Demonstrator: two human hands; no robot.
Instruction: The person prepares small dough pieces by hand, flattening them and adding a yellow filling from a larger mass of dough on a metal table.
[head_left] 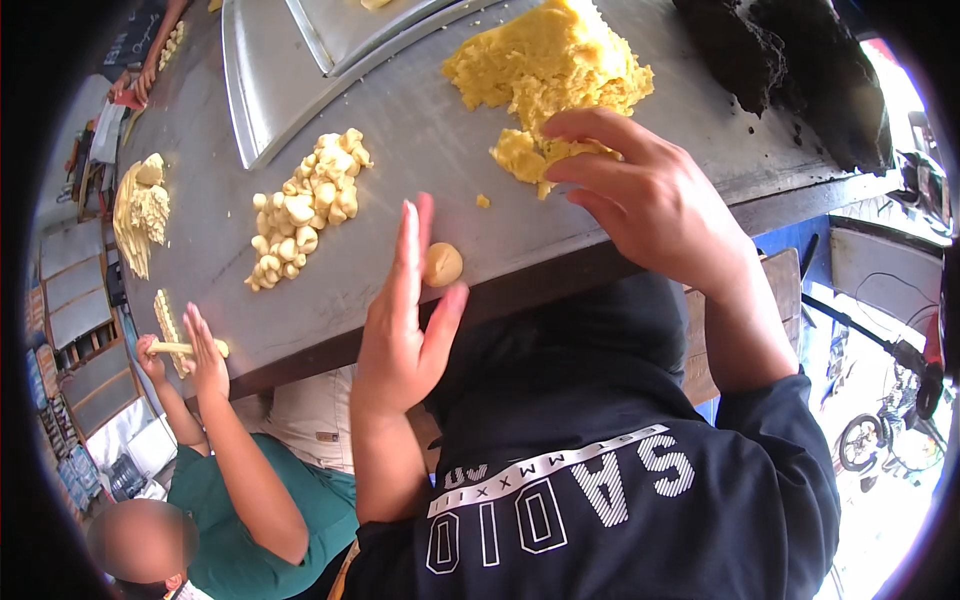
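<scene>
My left hand is held edge-down at the table's front edge, fingers straight and thumb apart. Beside its palm, between fingers and thumb, lies a small smooth round dough ball; whether the hand touches it I cannot tell. My right hand reaches to the near side of a large crumbly yellow mound. Its fingers are bent and spread, the tips at a loose yellow lump by the mound's foot. A tiny yellow crumb lies between my two hands.
A pile of small pale dough pieces sits left of centre, below a metal tray. Farther left is a dough mass. A co-worker in green handles a dough strip. A blackened object stands at the right.
</scene>
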